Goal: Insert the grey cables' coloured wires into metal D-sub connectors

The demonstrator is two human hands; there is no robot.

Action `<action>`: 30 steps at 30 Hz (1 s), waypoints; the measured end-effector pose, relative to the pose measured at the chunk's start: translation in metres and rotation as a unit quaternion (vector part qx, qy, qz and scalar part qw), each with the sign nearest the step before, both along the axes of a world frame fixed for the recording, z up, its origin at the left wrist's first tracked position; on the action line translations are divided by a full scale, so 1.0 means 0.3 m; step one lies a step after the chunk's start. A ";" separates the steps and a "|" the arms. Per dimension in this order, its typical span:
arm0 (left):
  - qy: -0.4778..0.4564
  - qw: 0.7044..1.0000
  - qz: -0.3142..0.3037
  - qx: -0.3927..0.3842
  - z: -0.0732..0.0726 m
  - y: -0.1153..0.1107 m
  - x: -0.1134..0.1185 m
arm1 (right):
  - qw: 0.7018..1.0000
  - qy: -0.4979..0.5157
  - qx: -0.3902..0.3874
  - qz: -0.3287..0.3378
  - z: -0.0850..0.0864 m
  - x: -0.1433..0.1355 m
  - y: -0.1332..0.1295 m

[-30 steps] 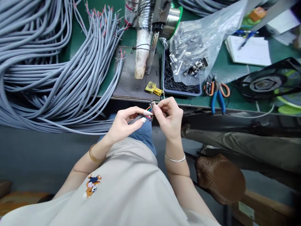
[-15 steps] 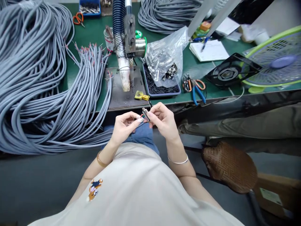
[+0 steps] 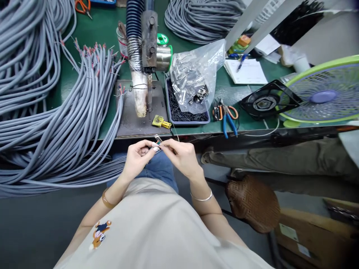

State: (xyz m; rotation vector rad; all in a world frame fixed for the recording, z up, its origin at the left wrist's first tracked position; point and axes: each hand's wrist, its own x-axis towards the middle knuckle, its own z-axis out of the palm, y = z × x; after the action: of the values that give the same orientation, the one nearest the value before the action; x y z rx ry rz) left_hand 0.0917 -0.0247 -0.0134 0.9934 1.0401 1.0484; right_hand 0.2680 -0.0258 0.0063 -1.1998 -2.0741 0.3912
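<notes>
Over my lap, at the table's front edge, my left hand pinches the wired end of a grey cable. My right hand is closed at the small metal connector, its fingertips meeting those of my left hand. Coloured wires show between the fingers, and much of the connector is hidden by them. Grey cables run off to the left from under my left hand. Just beyond the hands, a yellow clip-like tool lies on the dark board.
A hose nozzle hangs over the board. Right of it are a tray of black sleeves, a plastic bag, pliers and fans. Cable bundles fill the left. A stool and a person's legs are at the right.
The view has shifted, so the bench items sit further left and lower. My hands have drawn closer together, and my right fingers now cover more of the connector.
</notes>
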 end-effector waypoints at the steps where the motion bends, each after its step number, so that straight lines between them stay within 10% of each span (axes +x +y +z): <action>1: 0.002 1.000 0.007 0.000 0.000 0.000 0.001 | 1.000 -0.003 -0.006 -0.004 -0.007 -0.001 0.000; 15: -0.137 0.974 -0.095 -0.156 -0.003 0.041 -0.029 | 0.997 0.045 0.033 0.050 -0.038 0.026 0.003; 21: -0.015 0.999 0.012 0.033 -0.039 0.006 -0.015 | 0.999 0.020 -0.020 0.023 -0.029 0.007 0.005; 25: 0.112 0.967 0.053 0.224 -0.059 -0.013 0.003 | 0.990 0.071 -0.121 -0.008 -0.025 -0.008 -0.001; 30: 0.121 0.978 0.080 0.152 -0.065 -0.004 0.011 | 0.959 0.240 -0.107 -0.107 -0.034 0.014 0.000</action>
State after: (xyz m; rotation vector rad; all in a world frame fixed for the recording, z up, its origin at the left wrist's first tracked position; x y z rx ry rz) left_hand 0.0951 -0.0259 -0.0328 1.3269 1.1953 1.2683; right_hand 0.2721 -0.0258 -0.0038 -1.2871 -1.4980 0.7386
